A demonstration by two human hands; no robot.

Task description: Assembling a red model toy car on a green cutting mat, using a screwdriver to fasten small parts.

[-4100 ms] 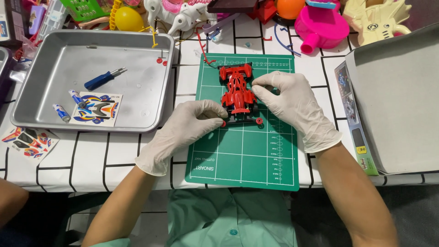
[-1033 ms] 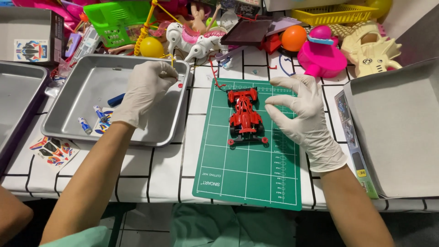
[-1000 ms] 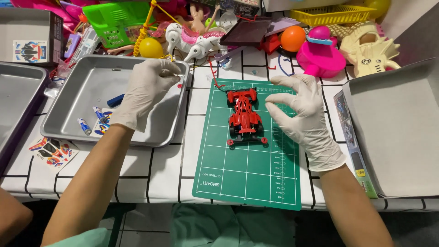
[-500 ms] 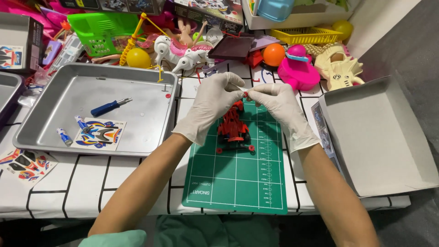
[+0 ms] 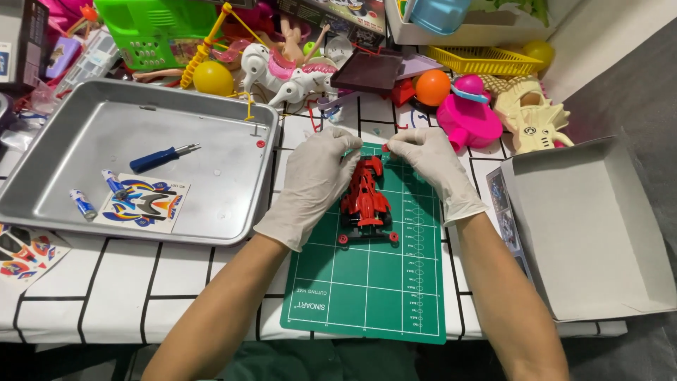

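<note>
- On the green cutting mat (image 5: 367, 282), a red toy race car (image 5: 365, 201) sits at centre.
- Left hand (image 5: 314, 183), gloved, lies against the car's 9 o'clock side, fingers together.
- Right hand (image 5: 430, 166) pinches near the car's 12 o'clock end; a small part may sit between its fingers, which is hard to tell.
- Metal tray (image 5: 211, 212) at 9 o'clock holds a blue screwdriver (image 5: 163, 158).

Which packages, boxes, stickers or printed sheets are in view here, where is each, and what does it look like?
Open grey cardboard box: right of the green cutting mat, empty, flaps up.
Sticker sheet: inside the metal tray, white with blue, orange and black shapes.
Second sticker sheet: tablecloth, left edge, below the tray, red and black shapes.
Printed dark box: top centre, behind the toys, partly hidden.
</note>
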